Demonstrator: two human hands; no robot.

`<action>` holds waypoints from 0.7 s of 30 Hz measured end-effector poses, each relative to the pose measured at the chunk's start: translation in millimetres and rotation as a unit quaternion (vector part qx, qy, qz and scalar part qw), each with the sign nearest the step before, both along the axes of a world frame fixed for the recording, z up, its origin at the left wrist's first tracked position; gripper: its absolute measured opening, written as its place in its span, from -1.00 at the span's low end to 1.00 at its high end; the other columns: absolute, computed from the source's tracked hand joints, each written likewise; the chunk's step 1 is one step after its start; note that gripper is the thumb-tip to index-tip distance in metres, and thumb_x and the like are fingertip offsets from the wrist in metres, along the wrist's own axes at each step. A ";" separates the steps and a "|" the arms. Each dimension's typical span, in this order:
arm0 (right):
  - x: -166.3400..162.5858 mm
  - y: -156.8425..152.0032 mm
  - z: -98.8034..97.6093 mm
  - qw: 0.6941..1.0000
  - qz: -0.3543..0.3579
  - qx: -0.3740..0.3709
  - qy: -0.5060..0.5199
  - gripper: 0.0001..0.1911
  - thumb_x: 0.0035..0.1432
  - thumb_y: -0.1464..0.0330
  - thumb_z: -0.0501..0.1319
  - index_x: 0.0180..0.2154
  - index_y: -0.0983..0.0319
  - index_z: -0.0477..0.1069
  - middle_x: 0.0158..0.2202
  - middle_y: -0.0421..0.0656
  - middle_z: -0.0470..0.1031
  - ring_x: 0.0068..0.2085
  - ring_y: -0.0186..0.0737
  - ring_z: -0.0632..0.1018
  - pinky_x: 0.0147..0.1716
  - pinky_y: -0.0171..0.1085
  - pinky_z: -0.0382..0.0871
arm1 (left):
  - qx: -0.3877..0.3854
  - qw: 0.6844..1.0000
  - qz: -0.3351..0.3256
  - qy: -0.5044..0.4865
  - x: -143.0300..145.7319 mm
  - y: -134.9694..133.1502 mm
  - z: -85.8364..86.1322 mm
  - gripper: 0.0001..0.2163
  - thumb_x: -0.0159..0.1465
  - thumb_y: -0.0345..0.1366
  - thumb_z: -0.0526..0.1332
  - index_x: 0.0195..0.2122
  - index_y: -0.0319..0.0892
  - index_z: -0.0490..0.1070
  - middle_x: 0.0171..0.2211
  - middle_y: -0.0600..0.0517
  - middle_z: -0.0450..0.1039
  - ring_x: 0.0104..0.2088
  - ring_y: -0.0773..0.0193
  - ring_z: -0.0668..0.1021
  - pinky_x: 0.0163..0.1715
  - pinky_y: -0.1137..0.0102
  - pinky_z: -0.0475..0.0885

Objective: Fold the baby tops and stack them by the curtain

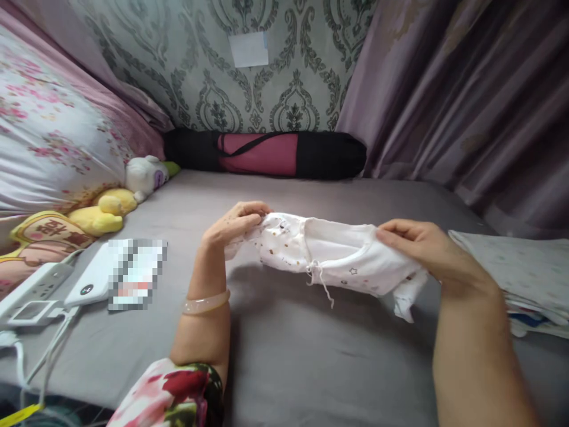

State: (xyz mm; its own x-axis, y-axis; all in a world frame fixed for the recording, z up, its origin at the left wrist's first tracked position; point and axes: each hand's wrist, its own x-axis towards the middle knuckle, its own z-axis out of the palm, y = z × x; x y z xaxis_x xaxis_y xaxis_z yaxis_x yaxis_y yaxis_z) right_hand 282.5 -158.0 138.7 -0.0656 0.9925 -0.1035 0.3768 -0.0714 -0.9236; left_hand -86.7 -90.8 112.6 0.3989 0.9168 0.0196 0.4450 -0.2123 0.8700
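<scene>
A white baby shirt (pixel 342 270) with small printed stars and dots is stretched between my two hands, a little above the grey sheet. Its neckline faces me, and a thin tie hangs from a bow at the front. My left hand (pixel 237 224) pinches the shirt at its left shoulder, thumb and fingers closed on the cloth. At the right shoulder my right hand (pixel 411 243) grips the fabric between thumb and fingers. One sleeve dangles below the right hand; the other is partly hidden behind the left hand.
A folded stack of pale cloth (pixel 515 276) lies at the right. On the left are a power strip (pixel 38 290) with cables, a white power bank (pixel 95 279), a blurred-out flat item (pixel 137 276) and plush toys (pixel 104 210). A black-and-pink long bag (pixel 262 154) lies along the wall.
</scene>
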 end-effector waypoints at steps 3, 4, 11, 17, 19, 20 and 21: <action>-5.6 13.4 -16.5 0.996 0.066 -0.009 -0.050 -0.56 -0.04 -0.05 0.34 -0.37 0.21 0.56 -0.44 -0.14 0.54 -0.48 -0.27 0.46 -0.57 -0.36 0.30 | -0.084 0.984 -0.081 0.137 0.2 10.4 -25.8 -0.69 -0.02 -0.37 0.07 -0.27 -0.16 0.51 -0.45 0.08 0.50 -0.46 0.33 0.45 -0.50 0.51 0.26; -7.8 16.1 -19.6 0.995 0.083 -0.004 -0.063 -0.56 -0.03 -0.05 0.33 -0.38 0.21 0.56 -0.44 -0.13 0.54 -0.47 -0.27 0.46 -0.56 -0.36 0.31 | -0.104 0.973 -0.091 0.184 1.9 14.5 -34.2 -0.70 -0.05 -0.38 0.07 -0.31 -0.16 0.51 -0.48 0.08 0.50 -0.48 0.33 0.45 -0.51 0.52 0.25; -14.0 14.8 -17.2 0.985 0.130 0.013 -0.115 -0.57 0.08 -0.06 0.25 -0.36 0.18 0.55 -0.41 -0.17 0.53 -0.43 -0.28 0.47 -0.51 -0.36 0.30 | -0.041 0.974 -0.048 0.216 23.6 22.8 -46.7 -0.74 0.06 -0.38 0.11 -0.28 -0.17 0.54 -0.32 -0.02 0.56 -0.35 0.26 0.52 -0.37 0.45 0.33; -12.9 11.9 -12.9 0.984 0.125 0.018 -0.125 -0.54 0.05 -0.08 0.26 -0.35 0.17 0.56 -0.39 -0.17 0.55 -0.42 -0.26 0.48 -0.49 -0.35 0.30 | -0.020 0.983 -0.136 0.124 51.7 13.6 -36.7 -0.66 0.26 -0.12 0.11 -0.09 -0.17 0.53 -0.27 -0.01 0.55 -0.37 0.30 0.48 -0.38 0.45 0.33; -13.5 9.7 -10.0 0.985 0.122 0.021 -0.118 -0.54 0.04 -0.09 0.26 -0.35 0.17 0.57 -0.40 -0.17 0.55 -0.43 -0.27 0.47 -0.52 -0.35 0.29 | -0.044 0.979 -0.167 0.110 54.9 11.7 -36.7 -0.64 0.27 -0.07 0.13 -0.08 -0.16 0.53 -0.27 0.00 0.55 -0.35 0.30 0.48 -0.38 0.45 0.33; -13.7 8.5 -8.5 0.986 0.120 0.022 -0.113 -0.54 0.04 -0.09 0.26 -0.35 0.17 0.57 -0.40 -0.17 0.54 -0.44 -0.28 0.47 -0.53 -0.35 0.29 | -0.052 0.978 -0.176 0.102 55.0 11.2 -37.3 -0.64 0.26 -0.06 0.15 -0.09 -0.16 0.54 -0.26 0.01 0.55 -0.33 0.29 0.49 -0.36 0.45 0.33; -13.7 7.4 -7.1 0.987 0.117 0.024 -0.108 -0.54 0.03 -0.09 0.27 -0.35 0.17 0.57 -0.41 -0.18 0.54 -0.45 -0.28 0.46 -0.54 -0.35 0.28 | -0.060 0.978 -0.180 0.089 54.4 10.8 -38.3 -0.64 0.25 -0.04 0.17 -0.09 -0.16 0.54 -0.25 0.01 0.55 -0.30 0.29 0.50 -0.34 0.45 0.34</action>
State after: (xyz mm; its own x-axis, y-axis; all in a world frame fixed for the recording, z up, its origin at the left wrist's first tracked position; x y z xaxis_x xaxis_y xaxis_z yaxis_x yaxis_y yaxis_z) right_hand 268.7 -150.6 131.7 -0.2760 0.9566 -0.0932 0.5661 0.0834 -0.8201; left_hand -32.3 -80.0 74.3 0.6832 0.7079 -0.1792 0.5074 -0.2837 0.8136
